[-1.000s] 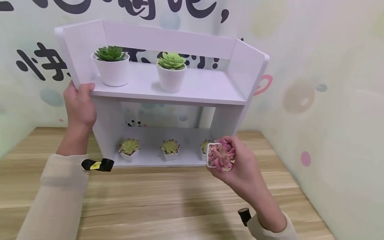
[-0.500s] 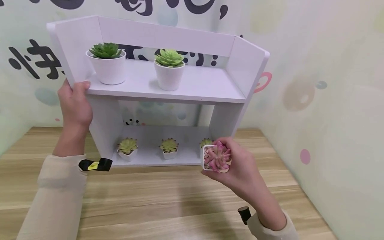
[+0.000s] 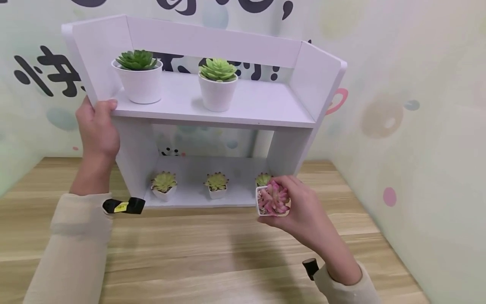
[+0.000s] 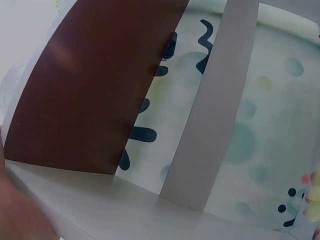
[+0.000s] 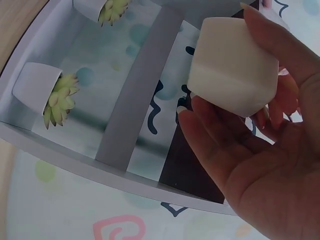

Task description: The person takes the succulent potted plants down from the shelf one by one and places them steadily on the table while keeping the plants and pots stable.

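Observation:
A white two-tier shelf (image 3: 212, 114) stands on the wooden table. My left hand (image 3: 98, 128) grips its left side panel at the upper board, thumb over the front edge. In my right hand (image 3: 303, 213) is a pink potted succulent (image 3: 275, 198), its square white pot pinched between thumb and fingers. The plant is tipped toward the head camera, in front of the lower tier's right end. It partly covers a small green succulent (image 3: 263, 179) there. From the right wrist view, the white pot's (image 5: 232, 62) base and sides show.
Two larger potted succulents stand on the upper board: a dark green one (image 3: 138, 78) at left, a light green one (image 3: 217, 86) near the middle. More small succulents (image 3: 164, 183) line the lower board. A patterned wall (image 3: 410, 105) rises behind and to the right.
My right hand has moved slightly left with the pink succulent, which now overlaps the lower right plant more. My left hand keeps its grip on the shelf; the head view has shifted slightly.

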Action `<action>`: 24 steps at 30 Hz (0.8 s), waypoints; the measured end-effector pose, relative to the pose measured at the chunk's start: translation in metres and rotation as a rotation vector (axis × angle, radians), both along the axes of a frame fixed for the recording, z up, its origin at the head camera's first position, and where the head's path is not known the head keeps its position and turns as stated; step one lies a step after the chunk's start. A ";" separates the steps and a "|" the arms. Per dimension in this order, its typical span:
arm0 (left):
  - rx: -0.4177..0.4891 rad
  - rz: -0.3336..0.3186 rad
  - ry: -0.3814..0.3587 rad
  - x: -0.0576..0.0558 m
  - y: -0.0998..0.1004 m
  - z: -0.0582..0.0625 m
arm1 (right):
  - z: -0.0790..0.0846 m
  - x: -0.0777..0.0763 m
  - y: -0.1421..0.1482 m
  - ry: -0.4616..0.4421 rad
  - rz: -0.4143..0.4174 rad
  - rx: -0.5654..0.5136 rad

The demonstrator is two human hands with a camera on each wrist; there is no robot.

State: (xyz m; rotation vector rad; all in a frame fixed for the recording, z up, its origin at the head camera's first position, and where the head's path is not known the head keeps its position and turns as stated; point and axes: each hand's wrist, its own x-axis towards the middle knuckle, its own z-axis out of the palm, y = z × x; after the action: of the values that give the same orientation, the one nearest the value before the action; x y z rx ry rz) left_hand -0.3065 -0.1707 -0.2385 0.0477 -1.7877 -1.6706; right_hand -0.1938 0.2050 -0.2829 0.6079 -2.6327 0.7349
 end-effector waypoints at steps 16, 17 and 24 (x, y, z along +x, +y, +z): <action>-0.012 0.026 -0.004 -0.003 0.000 -0.001 | 0.003 -0.011 0.022 -0.132 -0.006 -0.032; -0.017 0.023 -0.003 -0.003 0.001 -0.001 | 0.003 -0.012 0.023 -0.135 -0.015 -0.028; -0.009 0.026 0.018 -0.003 0.002 -0.001 | 0.003 -0.014 0.030 -0.158 -0.031 -0.032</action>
State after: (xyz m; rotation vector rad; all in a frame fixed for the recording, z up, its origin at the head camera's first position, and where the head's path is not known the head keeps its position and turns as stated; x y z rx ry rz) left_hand -0.3094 -0.1684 -0.2391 0.0516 -1.7742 -1.6398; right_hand -0.2081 0.2352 -0.2800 0.5184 -2.7608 0.8461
